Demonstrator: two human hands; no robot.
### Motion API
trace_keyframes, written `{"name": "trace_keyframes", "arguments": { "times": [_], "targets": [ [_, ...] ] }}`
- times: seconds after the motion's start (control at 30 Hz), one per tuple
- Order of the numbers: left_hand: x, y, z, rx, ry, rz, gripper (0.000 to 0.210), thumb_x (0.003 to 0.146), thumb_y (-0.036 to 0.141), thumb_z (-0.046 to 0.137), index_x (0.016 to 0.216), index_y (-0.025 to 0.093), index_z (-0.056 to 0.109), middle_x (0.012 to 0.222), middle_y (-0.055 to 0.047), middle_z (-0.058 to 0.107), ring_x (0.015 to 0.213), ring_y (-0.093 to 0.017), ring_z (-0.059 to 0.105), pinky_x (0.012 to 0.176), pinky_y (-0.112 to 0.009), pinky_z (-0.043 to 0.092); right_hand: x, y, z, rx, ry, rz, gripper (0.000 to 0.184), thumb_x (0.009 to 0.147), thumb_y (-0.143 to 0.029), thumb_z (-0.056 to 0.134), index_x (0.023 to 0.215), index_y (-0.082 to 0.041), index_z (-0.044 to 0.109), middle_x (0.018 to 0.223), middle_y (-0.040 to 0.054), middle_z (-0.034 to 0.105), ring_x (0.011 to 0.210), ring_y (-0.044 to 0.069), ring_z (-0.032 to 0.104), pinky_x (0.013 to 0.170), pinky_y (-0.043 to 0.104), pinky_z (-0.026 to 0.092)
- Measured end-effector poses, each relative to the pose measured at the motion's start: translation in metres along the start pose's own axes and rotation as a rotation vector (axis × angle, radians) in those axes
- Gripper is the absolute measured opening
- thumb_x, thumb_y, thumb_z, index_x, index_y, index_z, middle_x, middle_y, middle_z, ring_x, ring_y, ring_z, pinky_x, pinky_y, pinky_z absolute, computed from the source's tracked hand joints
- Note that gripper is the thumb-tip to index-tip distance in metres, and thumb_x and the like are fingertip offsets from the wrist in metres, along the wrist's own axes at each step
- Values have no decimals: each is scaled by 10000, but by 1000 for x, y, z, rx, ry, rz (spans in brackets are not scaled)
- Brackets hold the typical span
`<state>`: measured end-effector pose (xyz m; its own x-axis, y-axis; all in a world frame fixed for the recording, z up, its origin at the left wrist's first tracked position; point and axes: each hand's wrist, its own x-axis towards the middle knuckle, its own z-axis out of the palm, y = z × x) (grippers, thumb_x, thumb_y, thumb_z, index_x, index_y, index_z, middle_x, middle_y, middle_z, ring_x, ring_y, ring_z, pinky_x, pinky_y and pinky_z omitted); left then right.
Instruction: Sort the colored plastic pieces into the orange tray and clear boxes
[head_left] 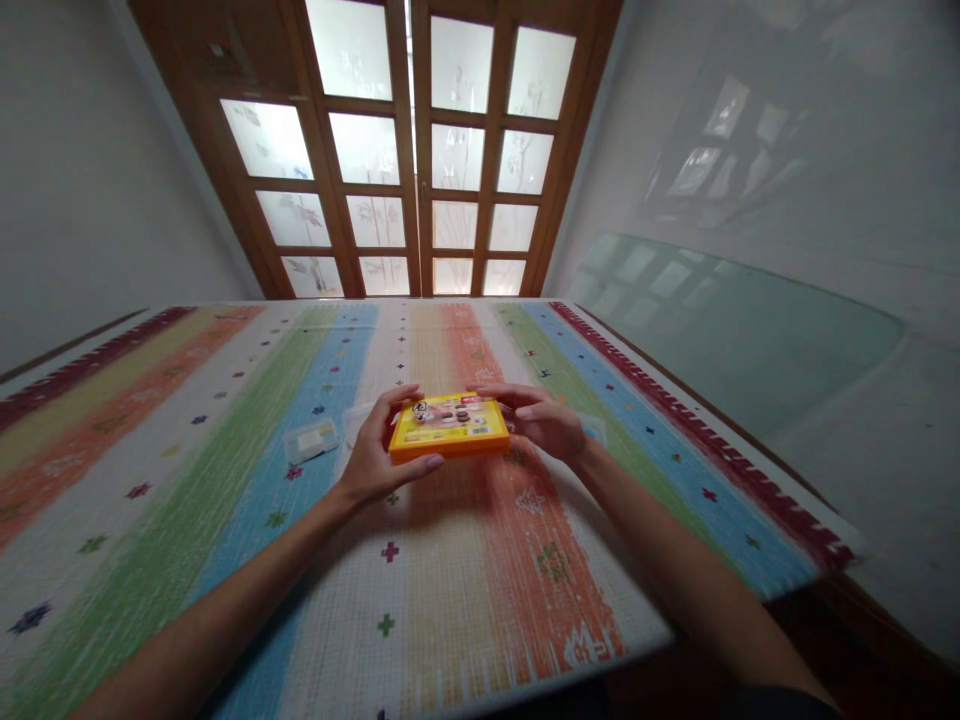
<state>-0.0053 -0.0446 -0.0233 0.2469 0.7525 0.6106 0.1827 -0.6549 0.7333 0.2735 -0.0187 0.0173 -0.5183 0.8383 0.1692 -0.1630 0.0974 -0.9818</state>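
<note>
A flat yellow box (pixel 450 425) with orange sides is held a little above the striped tablecloth. Its printed top shows small dark, roundish pieces, dark characters and what looks like a barcode. My left hand (pixel 379 450) grips the left end, thumb along the front edge and fingers behind. On the opposite end, my right hand (pixel 547 425) closes around the right edge, with its fingers reaching along the back; part of that grip is hidden. Left of my left hand lies a small clear plastic case (pixel 311 440) with something pale inside.
A striped cloth (pixel 217 470) covers the table. Another clear plastic item (pixel 352 422) shows partly behind my left hand, and a clear and bluish one (pixel 595 430) beside my right wrist. Wooden doors with glass panes (pixel 417 190) stand beyond the table, with a glossy wall (pixel 810 250) on the right.
</note>
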Motion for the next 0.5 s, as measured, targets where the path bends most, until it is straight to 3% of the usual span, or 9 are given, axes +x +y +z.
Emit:
{"name": "trace_keyframes", "arguments": {
  "times": [0.07, 0.13, 0.23, 0.33, 0.5],
  "targets": [
    [1, 2, -1, 28, 15, 29, 761, 773, 525, 875, 1386, 232, 531, 1326, -131, 620, 1190, -288, 674, 1007, -455, 603, -1, 0, 7, 144, 40, -7, 502, 753, -472, 735, 1190, -227, 750, 1341, 110, 722, 1247, 295, 662, 1054, 446, 541],
    [3, 2, -3, 95, 50, 82, 716, 773, 555, 869, 1335, 225, 574, 1311, -133, 622, 1211, -295, 656, 1024, -469, 589, 0, 2, 16, 231, 138, 10, 467, 817, -490, 689, 1201, -225, 709, 1305, 106, 738, 1221, 268, 686, 1046, 413, 562],
    [4, 0, -5, 208, 105, 165, 649, 775, 583, 862, 1265, 226, 628, 1296, -132, 634, 1242, -306, 630, 1072, -513, 548, 1, 5, 31, 288, 198, 121, 450, 852, -441, 707, 1230, -209, 628, 1210, 106, 771, 995, 216, 772, 822, 308, 648],
    [5, -3, -7, 243, 115, 178, 593, 810, 602, 828, 1237, 233, 645, 1288, -128, 644, 1219, -297, 644, 1049, -514, 561, 0, 3, 43, 282, 150, 243, 659, 820, -347, 774, 1390, -196, 480, 1108, 109, 794, 693, 182, 773, 592, 269, 647],
    [6, 0, -9, 266, 59, 168, 609, 823, 621, 806, 1261, 234, 633, 1313, -135, 631, 1238, -308, 643, 1017, -507, 587, -3, 1, 48, 275, 181, 277, 829, 794, -249, 799, 1492, -148, 363, 980, 93, 803, 514, 147, 718, 461, 213, 601]
  ]
}}
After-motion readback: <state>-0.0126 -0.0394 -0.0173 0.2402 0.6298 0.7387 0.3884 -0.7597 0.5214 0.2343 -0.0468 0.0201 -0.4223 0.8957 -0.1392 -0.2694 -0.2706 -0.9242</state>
